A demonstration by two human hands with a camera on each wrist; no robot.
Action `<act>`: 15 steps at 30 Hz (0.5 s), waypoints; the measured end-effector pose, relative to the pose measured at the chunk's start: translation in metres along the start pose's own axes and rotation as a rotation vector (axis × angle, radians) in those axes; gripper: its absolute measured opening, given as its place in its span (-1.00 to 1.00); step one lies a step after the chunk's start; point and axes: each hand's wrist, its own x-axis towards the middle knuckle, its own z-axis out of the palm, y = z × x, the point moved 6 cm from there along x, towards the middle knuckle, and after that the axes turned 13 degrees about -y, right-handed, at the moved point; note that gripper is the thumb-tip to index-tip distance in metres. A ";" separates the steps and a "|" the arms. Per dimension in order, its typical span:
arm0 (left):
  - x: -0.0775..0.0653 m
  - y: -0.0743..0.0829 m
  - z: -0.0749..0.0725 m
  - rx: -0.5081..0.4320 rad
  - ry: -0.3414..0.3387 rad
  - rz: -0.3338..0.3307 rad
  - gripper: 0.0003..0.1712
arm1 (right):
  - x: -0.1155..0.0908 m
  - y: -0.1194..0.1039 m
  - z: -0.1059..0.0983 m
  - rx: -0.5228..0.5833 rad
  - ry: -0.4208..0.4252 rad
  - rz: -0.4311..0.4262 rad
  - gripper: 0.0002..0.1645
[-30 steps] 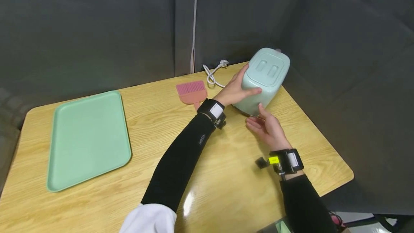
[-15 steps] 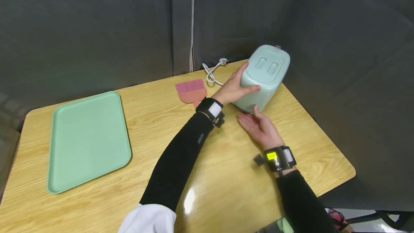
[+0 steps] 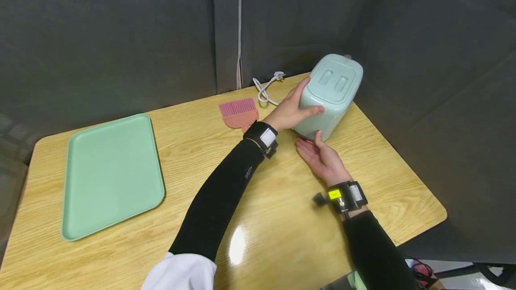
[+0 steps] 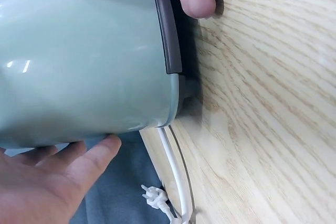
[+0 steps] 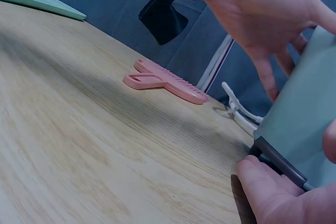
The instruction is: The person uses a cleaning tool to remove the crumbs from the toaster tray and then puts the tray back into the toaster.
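A mint-green toaster [image 3: 320, 120] with a lid on top stands at the right back of the table, leaning slightly in the head view. My left hand [image 3: 292, 106] grips its body, thumb on the near face and fingers round the cord side. Palm up, my right hand [image 3: 322, 160] has its fingers at the toaster's lower near edge and its thumb against the wall above. In the right wrist view those fingers reach below a dark brown strip [image 5: 281, 161] along the base. The fingertips are partly hidden under the toaster.
A pink brush [image 3: 239, 113] lies left of the toaster, its handle partly behind my left wrist. The white cord and plug [image 3: 278, 76] lie near the back edge. At the left is a green tray [image 3: 113, 178]. Dark curtains [image 3: 121, 35] stand behind the table [image 3: 274, 218].
My right hand has moved left and turned palm up, its fingers now at the toaster's base. My left hand keeps its hold, and the toaster has hardly moved.
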 end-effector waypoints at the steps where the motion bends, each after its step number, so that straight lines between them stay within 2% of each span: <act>1: -0.001 0.000 0.000 0.004 0.000 0.001 0.15 | 0.000 0.000 0.000 -0.008 0.007 0.001 0.05; 8: -0.002 -0.001 0.000 0.023 0.001 -0.031 0.15 | -0.001 0.002 0.003 0.000 0.051 -0.012 0.04; 15: -0.002 -0.002 0.003 0.031 0.004 -0.027 0.14 | 0.001 0.003 0.001 -0.009 0.104 -0.032 -0.06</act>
